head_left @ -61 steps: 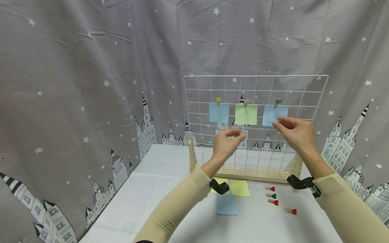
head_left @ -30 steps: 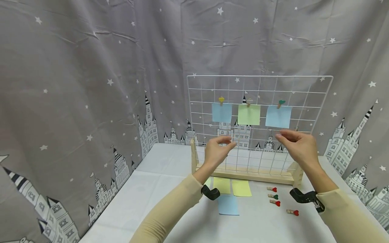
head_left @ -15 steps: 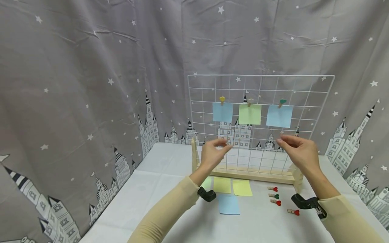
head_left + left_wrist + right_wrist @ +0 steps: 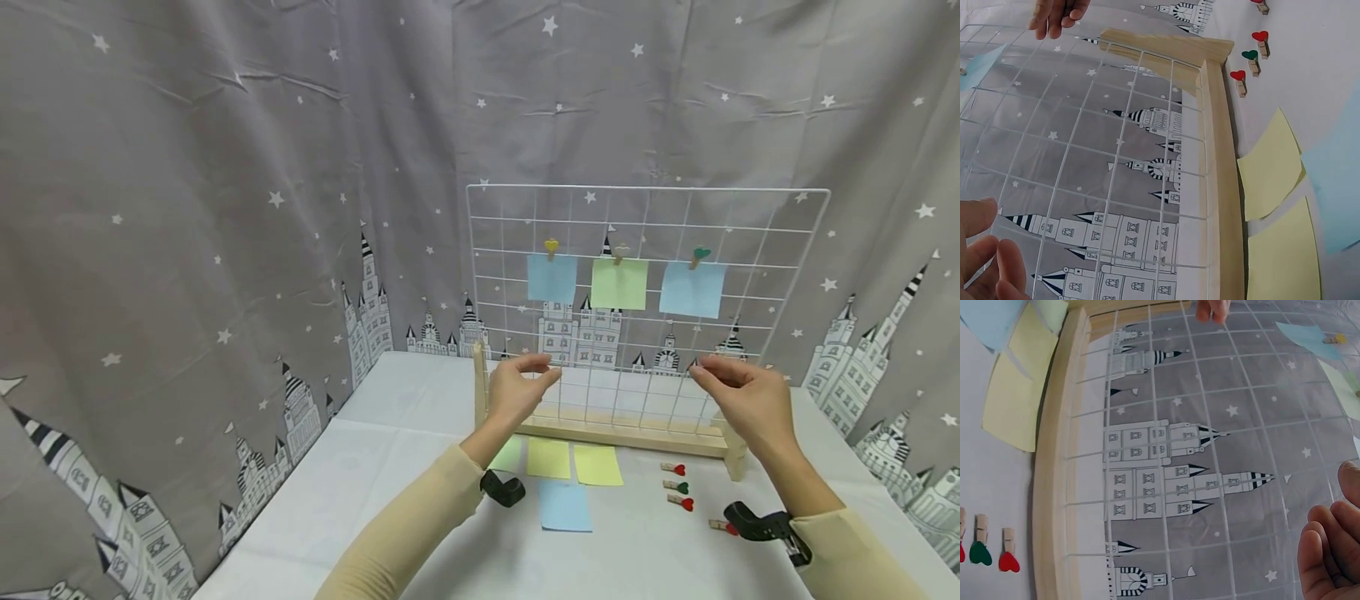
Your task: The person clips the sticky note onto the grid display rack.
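Note:
A white wire grid [image 4: 592, 321] stands upright in a wooden base [image 4: 622, 435]. Three sticky notes hang on it: blue [image 4: 552, 278], green [image 4: 619, 285] and blue [image 4: 692, 292]. Heart-topped mini clothespins clip them: yellow [image 4: 551, 247], whitish [image 4: 621, 252] and green [image 4: 701, 253]. In front of the grid's lower left, my left hand [image 4: 516, 389] holds nothing, fingers loosely bent. My right hand [image 4: 753, 404] hovers before the lower right, below the right blue note, thumb near fingertips and nothing seen between them. Both wrist views show empty fingers too.
On the white table lie a green note [image 4: 507, 456], two yellow notes [image 4: 548, 458] and a blue note [image 4: 566, 506]. To the right lie several clothespins with red and green hearts [image 4: 682, 487]; my right wrist's camera partly covers one. A grey curtain [image 4: 225, 208] hangs behind.
My right hand has left the right blue note and moved down. My left hand has moved down and left. The hanging notes stay clipped on the grid.

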Available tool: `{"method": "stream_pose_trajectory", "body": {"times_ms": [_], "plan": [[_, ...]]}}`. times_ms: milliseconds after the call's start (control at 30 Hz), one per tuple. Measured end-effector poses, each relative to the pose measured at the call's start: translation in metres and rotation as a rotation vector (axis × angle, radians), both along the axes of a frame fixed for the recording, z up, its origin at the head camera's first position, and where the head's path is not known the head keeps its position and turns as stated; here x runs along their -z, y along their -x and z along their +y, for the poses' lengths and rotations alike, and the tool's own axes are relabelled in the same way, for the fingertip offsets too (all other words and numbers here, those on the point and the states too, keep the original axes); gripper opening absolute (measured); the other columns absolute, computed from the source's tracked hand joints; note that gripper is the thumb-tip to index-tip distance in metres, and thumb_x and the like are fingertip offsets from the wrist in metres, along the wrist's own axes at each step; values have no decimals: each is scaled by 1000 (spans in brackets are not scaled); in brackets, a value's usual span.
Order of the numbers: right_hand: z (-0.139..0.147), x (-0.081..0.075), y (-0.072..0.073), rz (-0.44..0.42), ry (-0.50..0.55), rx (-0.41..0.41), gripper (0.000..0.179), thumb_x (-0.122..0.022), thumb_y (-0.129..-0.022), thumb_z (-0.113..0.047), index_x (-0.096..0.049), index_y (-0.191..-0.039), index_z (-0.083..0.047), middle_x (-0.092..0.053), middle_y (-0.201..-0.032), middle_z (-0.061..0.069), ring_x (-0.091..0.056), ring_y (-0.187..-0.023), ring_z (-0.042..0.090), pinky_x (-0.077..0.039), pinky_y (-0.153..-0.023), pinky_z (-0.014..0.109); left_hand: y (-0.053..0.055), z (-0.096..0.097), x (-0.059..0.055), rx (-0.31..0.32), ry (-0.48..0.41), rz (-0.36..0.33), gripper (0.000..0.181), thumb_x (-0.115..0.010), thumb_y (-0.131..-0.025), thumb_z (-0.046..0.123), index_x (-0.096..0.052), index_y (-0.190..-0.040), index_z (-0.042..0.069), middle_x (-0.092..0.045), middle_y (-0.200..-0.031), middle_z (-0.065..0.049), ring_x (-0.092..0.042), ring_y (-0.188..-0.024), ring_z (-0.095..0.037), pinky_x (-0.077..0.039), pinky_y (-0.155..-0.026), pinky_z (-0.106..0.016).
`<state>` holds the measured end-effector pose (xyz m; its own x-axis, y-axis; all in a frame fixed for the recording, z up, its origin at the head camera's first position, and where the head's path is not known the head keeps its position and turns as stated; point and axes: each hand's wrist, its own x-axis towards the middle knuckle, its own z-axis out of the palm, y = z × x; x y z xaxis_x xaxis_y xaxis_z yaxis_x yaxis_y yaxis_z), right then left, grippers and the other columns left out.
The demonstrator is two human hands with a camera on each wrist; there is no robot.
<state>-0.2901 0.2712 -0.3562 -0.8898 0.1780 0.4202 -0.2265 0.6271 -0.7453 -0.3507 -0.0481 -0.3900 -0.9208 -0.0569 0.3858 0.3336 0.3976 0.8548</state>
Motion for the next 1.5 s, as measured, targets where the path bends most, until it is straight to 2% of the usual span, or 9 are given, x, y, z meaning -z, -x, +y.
{"method": "stream_pose_trajectory", "body": {"times_ms": [167, 367, 500, 633, 733, 833, 933, 1233, 1500], "plan": [[1, 7, -1, -8, -6, 15, 51, -70, -96, -49, -73, -127, -8, -78, -110, 10, -54, -82, -16, -49, -68, 11, -1, -6, 8, 0, -17, -12, 29, -80, -90, 31, -79, -114, 15, -78, -98, -2, -70, -80, -19, -57, -61, -26], [4, 13, -2, -19, 20, 30, 53, -71, -95, -50, -73, -127, -8, -74, -99, -13, -54, -82, -16, -49, -68, 10, -2, -12, 19, -17, -6, -13, 29, -80, -89, 31, -79, -113, 15, -78, -95, -2, -68, -65, -14, -55, -60, -26], [4, 18, -3, -50, 25, 39, 54, -70, -95, -51, -72, -128, -9, -78, -109, 3, -54, -83, -15, -48, -68, 11, -2, -15, 25, -51, 21, -32, 29, -81, -88, 34, -80, -112, 17, -79, -94, 1, -64, -68, -7, -52, -61, -25], [3, 23, -6, -75, 2, 45, 54, -68, -97, -52, -72, -129, -8, -75, -120, 17, -51, -84, -15, -48, -67, 12, -3, -19, 31, -55, -4, -58, 30, -82, -87, 31, -79, -112, 14, -79, -94, -3, -70, -67, -19, -55, -57, -25], [3, 25, -6, -76, 7, 49, 53, -69, -97, -50, -72, -129, -7, -75, -119, 18, -51, -82, -17, -49, -67, 13, -3, -21, 35, -44, -33, -63, 32, -82, -87, 29, -79, -112, 10, -78, -95, -6, -72, -67, -24, -57, -57, -26], [4, 27, -6, -77, 12, 48, 52, -69, -97, -49, -72, -128, -7, -76, -118, 17, -51, -80, -18, -49, -66, 14, -3, -23, 38, -46, -41, -64, 33, -82, -87, 29, -79, -112, 9, -78, -95, -6, -69, -64, -17, -58, -57, -26], [3, 29, -7, -77, 11, 45, 52, -69, -97, -49, -73, -128, -7, -76, -118, 17, -51, -80, -18, -49, -66, 13, -3, -23, 40, -52, -41, -62, 31, -82, -87, 30, -79, -111, 11, -78, -95, -5, -67, -62, -11, -58, -57, -27], [3, 34, -10, -108, 24, 50, 54, -68, -97, -49, -71, -130, -6, -74, -122, 19, -51, -85, -14, -48, -68, 10, -3, -27, 46, -98, -6, -91, 30, -82, -87, 34, -79, -111, 16, -79, -95, -1, -67, -59, -10, -54, -56, -26], [4, 42, -11, -139, 41, 57, 55, -67, -97, -50, -70, -130, -6, -74, -124, 18, -59, -96, 1, -47, -70, 8, -4, -29, 51, -126, 24, -102, 29, -82, -87, 36, -80, -110, 18, -79, -95, 1, -70, -79, -15, -52, -66, -30]]}}
